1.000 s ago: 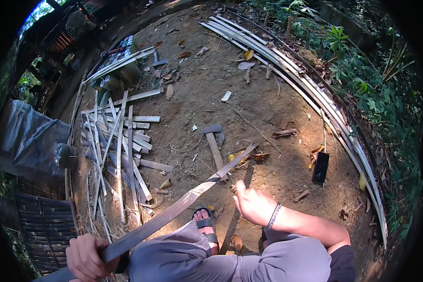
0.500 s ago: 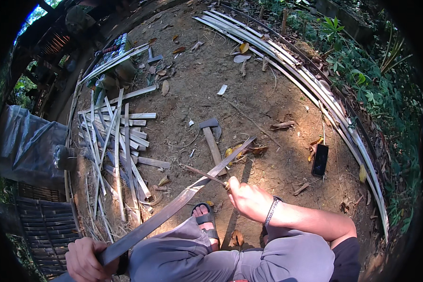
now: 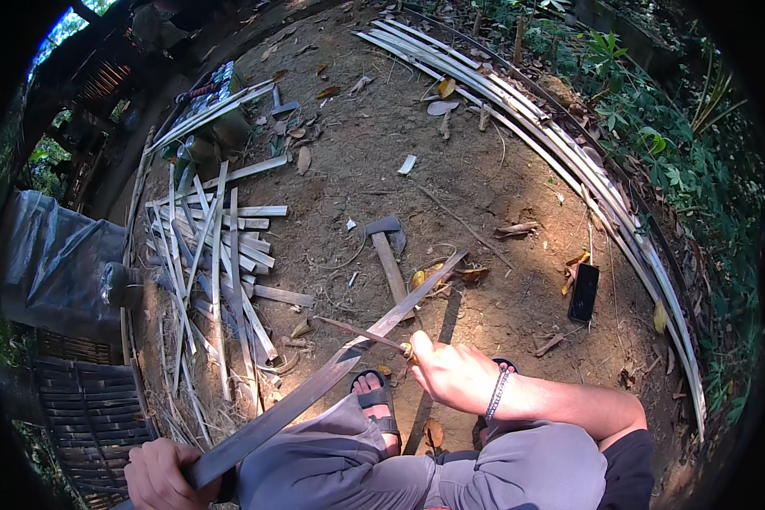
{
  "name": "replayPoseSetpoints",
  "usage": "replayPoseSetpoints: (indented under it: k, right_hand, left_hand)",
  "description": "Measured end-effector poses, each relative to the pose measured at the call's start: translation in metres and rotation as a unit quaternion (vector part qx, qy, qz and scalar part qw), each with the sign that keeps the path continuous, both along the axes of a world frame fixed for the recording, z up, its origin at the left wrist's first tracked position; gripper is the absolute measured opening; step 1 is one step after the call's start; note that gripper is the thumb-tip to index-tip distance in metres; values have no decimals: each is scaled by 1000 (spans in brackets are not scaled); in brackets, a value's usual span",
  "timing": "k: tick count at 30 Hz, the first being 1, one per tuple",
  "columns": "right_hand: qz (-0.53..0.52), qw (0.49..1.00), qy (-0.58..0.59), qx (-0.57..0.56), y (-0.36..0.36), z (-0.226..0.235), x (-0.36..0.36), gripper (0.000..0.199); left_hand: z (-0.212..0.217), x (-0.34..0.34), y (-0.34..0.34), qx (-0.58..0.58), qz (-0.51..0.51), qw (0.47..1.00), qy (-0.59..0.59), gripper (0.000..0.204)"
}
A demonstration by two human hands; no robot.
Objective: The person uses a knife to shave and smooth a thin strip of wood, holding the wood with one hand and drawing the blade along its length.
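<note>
On bare packed dirt, head view, seated, knees up, one sandalled foot [image 3: 376,401] showing between my legs.

Left hand [image 3: 160,473]: clenched around the near end of a long bamboo strip [image 3: 331,378]. Strip runs up and to the right from that fist, across my left knee, its far tip raised over the ground near the hammer [image 3: 388,255]. It slopes away from me and is not resting on anything I can see past the knee.

Right hand [image 3: 450,374]: closed on the handle of a knife [image 3: 361,333]. Thin blade points left and meets the strip about midway along. Whether the edge is biting into the bamboo or only lying against it, I cannot tell; the blade is too slim at this size.

Step in hand, my judgement: shaving or splitting the strip, blade set at the working point. Next move calls for a firm left grip to stop the strip twisting, and a controlled push of the blade along the grain, edge directed away from my knee and foot.

Surroundings: heap of cut bamboo slats [image 3: 217,255] to my left, long bent strips [image 3: 569,161] arcing along the right, a dark phone [image 3: 583,291] flat on the dirt, dry leaves scattered.
</note>
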State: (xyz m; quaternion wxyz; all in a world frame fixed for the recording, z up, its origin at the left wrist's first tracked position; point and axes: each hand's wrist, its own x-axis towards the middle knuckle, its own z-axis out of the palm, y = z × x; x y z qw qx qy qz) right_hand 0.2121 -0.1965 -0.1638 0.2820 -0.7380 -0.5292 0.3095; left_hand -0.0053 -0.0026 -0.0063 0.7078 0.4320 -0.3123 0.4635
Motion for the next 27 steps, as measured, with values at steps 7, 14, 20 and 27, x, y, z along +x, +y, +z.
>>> replayPoseSetpoints:
  k: [7,14,20,27]
  right_hand:
    - [12,999,34,-29,-1,1,-1,28]
    - [-91,995,-29,-6,-15,-86,34,26]
    - [5,1000,20,-16,-1,-13,8,26]
    - [-110,993,-22,-19,-10,-95,40,26]
  left_hand:
    - [1,2,1,1,-3,1000,18,46]
    - [2,7,-3,5,-17,1000,18,44]
    - [2,4,1,10,-8,1000,22,45]
    - [5,8,0,5,-26,1000,15,45]
